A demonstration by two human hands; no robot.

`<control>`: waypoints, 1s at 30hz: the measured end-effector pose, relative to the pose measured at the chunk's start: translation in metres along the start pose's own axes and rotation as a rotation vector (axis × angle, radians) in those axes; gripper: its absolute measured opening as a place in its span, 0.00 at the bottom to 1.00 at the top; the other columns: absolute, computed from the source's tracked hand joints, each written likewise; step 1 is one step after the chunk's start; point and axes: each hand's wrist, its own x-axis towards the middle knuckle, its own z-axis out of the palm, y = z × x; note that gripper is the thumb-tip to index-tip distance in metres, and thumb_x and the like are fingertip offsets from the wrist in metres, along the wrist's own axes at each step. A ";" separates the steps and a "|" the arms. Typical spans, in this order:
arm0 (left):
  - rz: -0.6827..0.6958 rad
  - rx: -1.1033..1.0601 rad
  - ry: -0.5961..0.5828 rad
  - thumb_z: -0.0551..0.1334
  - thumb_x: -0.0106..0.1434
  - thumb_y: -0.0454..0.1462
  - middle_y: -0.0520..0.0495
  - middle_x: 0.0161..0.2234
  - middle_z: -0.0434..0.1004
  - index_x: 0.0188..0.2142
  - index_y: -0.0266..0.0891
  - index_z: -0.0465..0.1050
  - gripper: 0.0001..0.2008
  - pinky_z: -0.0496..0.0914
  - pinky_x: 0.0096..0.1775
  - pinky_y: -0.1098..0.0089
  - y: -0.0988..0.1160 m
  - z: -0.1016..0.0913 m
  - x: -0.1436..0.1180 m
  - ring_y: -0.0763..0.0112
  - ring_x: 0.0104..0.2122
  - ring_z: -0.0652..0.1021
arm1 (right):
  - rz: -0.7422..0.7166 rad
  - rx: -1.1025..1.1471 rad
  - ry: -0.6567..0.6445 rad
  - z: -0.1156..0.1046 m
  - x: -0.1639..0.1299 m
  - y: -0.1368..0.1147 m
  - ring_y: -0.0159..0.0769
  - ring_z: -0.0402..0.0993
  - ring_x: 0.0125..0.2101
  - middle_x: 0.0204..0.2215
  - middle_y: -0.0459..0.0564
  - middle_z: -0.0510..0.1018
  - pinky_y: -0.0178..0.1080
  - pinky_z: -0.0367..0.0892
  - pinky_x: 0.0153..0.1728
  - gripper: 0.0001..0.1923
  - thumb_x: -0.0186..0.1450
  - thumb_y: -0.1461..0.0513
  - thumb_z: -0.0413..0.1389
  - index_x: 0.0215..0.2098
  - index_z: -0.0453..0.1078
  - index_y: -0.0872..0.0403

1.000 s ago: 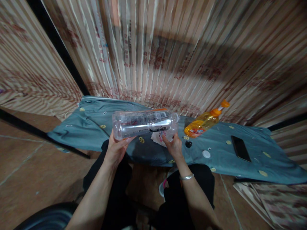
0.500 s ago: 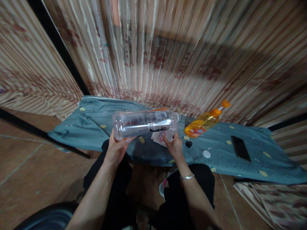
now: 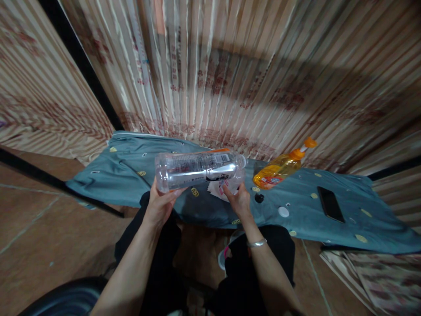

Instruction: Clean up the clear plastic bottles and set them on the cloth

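My left hand [image 3: 160,205] holds a clear plastic bottle [image 3: 197,168] sideways by its base, neck pointing right, above a teal cloth-covered table [image 3: 125,171]. The bottle has no cap on it. My right hand [image 3: 239,200] grips a crumpled white tissue [image 3: 217,188] just under the bottle's neck end, low over the cloth. A silver bracelet sits on my right wrist.
An orange liquid bottle with an orange pump top [image 3: 279,168] stands at the back right. A small black cap [image 3: 259,198] and a white cap [image 3: 283,211] lie on the cloth. A black phone [image 3: 330,204] lies further right. Striped curtains hang behind.
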 end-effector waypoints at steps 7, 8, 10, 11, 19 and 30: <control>0.015 0.036 -0.023 0.79 0.44 0.35 0.49 0.44 0.82 0.51 0.49 0.75 0.34 0.72 0.58 0.42 0.000 -0.001 -0.001 0.53 0.50 0.82 | -0.026 -0.004 0.025 0.001 0.000 0.000 0.51 0.80 0.38 0.38 0.59 0.82 0.49 0.73 0.40 0.18 0.60 0.51 0.61 0.42 0.65 0.52; 0.016 0.036 -0.027 0.79 0.44 0.35 0.48 0.45 0.82 0.52 0.49 0.74 0.34 0.72 0.58 0.42 0.000 -0.001 -0.001 0.52 0.50 0.81 | -0.029 -0.003 0.031 0.001 0.000 0.001 0.51 0.80 0.38 0.37 0.59 0.82 0.48 0.73 0.39 0.18 0.60 0.51 0.60 0.42 0.65 0.52; 0.018 0.033 -0.030 0.79 0.44 0.35 0.48 0.45 0.82 0.52 0.49 0.75 0.34 0.72 0.58 0.41 -0.001 -0.001 -0.001 0.52 0.50 0.82 | -0.028 -0.004 0.036 0.002 0.000 0.002 0.50 0.80 0.38 0.37 0.59 0.82 0.48 0.73 0.39 0.18 0.60 0.50 0.60 0.41 0.65 0.51; 0.019 0.031 -0.028 0.79 0.44 0.34 0.48 0.45 0.82 0.51 0.49 0.75 0.34 0.72 0.57 0.42 -0.001 -0.001 -0.001 0.52 0.49 0.82 | -0.028 -0.006 0.034 0.002 0.000 0.002 0.50 0.80 0.38 0.37 0.59 0.82 0.48 0.73 0.39 0.18 0.60 0.50 0.61 0.41 0.65 0.51; 0.013 0.002 0.010 0.80 0.40 0.33 0.48 0.44 0.83 0.48 0.48 0.77 0.34 0.76 0.54 0.47 0.002 0.004 -0.003 0.57 0.45 0.83 | -0.008 0.009 0.019 0.001 0.000 0.000 0.51 0.80 0.39 0.37 0.59 0.82 0.48 0.73 0.39 0.18 0.60 0.50 0.61 0.41 0.65 0.51; 0.014 0.022 -0.021 0.79 0.43 0.32 0.48 0.47 0.82 0.49 0.47 0.75 0.33 0.72 0.58 0.43 0.000 -0.001 -0.002 0.55 0.49 0.81 | -0.011 -0.007 0.032 0.001 0.000 -0.001 0.52 0.80 0.39 0.37 0.60 0.82 0.49 0.73 0.41 0.18 0.60 0.51 0.62 0.41 0.65 0.52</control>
